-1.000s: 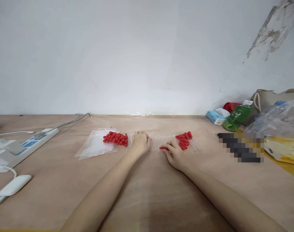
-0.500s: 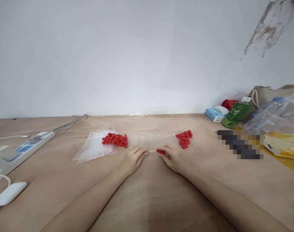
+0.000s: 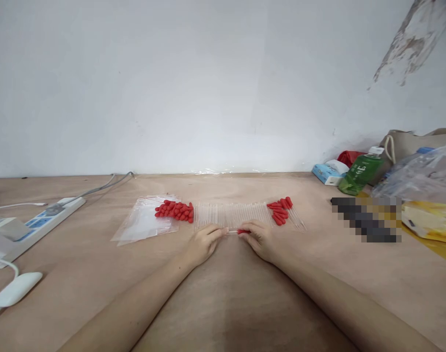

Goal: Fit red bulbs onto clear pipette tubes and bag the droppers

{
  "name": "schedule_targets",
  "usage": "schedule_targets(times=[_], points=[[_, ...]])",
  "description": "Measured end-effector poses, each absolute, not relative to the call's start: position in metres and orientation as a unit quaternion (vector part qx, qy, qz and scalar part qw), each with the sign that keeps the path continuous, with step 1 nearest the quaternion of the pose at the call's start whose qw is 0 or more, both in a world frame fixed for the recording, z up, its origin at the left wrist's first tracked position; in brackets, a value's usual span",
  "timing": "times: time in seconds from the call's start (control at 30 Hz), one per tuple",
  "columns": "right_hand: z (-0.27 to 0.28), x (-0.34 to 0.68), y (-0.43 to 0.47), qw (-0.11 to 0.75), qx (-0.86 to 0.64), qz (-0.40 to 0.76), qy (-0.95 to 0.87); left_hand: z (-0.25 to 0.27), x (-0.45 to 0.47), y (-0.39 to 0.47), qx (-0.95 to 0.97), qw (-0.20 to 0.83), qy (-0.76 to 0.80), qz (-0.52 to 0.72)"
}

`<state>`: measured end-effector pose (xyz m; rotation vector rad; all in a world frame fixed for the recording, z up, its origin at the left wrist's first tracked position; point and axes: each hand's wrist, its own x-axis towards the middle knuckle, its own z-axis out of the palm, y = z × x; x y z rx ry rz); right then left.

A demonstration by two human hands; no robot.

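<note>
My left hand (image 3: 207,242) pinches a thin clear glass dropper tube (image 3: 233,231), and its far end meets the red rubber bulb (image 3: 242,231). That bulb sits between the thumb and fingers of my right hand (image 3: 258,239), which partly cover it. How far the tube reaches into the bulb, I cannot tell. Just beyond both hands lies a row of clear glass tubes (image 3: 232,213) side by side. A pile of red rubber bulbs (image 3: 174,211) is at its left end, partly on clear plastic bags (image 3: 138,227). At its right end lie several red-bulbed droppers (image 3: 279,215).
On the left is a white power strip (image 3: 52,222) with plugs and cables, near a white plastic device (image 3: 19,289). On the right stand a blue tissue pack (image 3: 327,173), a green bottle (image 3: 360,171), a pixelated dark object (image 3: 366,220) and plastic bags (image 3: 421,171).
My left hand has shifted slightly to the right with the glass tube, closing the small gap to the red bulb. My right hand stays almost in place, covering more of the bulb.
</note>
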<state>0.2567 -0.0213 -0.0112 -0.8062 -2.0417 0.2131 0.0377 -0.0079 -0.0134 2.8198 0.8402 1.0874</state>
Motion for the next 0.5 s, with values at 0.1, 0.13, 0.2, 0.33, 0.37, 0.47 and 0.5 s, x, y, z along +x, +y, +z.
schedule_targets(times=[0.1, 0.13, 0.2, 0.33, 0.37, 0.47, 0.5], points=[[-0.0102, 0.2575, -0.0214, 0.452, -0.315, 0.076, -0.831, -0.0112, 0.0387, -0.0088, 0.906, -0.001, 0.254, 0.340], [-0.0105, 0.2578, -0.0211, 0.449, -0.309, 0.075, -0.835, -0.0102, 0.0392, -0.0093, 0.908, -0.004, 0.250, 0.336], [-0.0119, 0.2585, -0.0202, 0.442, -0.300, 0.076, -0.842, -0.0085, 0.0401, -0.0102, 0.912, -0.013, 0.247, 0.328], [-0.0152, 0.2593, -0.0191, 0.436, -0.294, 0.079, -0.847, -0.0084, 0.0412, -0.0113, 0.913, -0.028, 0.249, 0.321], [-0.0153, 0.2592, -0.0193, 0.435, -0.294, 0.078, -0.848, -0.0091, 0.0412, -0.0114, 0.914, -0.031, 0.251, 0.319], [-0.0133, 0.2585, -0.0211, 0.428, -0.293, 0.068, -0.852, -0.0118, 0.0412, -0.0116, 0.916, -0.038, 0.258, 0.306], [-0.0122, 0.2582, -0.0218, 0.426, -0.293, 0.064, -0.854, -0.0126, 0.0413, -0.0117, 0.915, -0.039, 0.261, 0.304]])
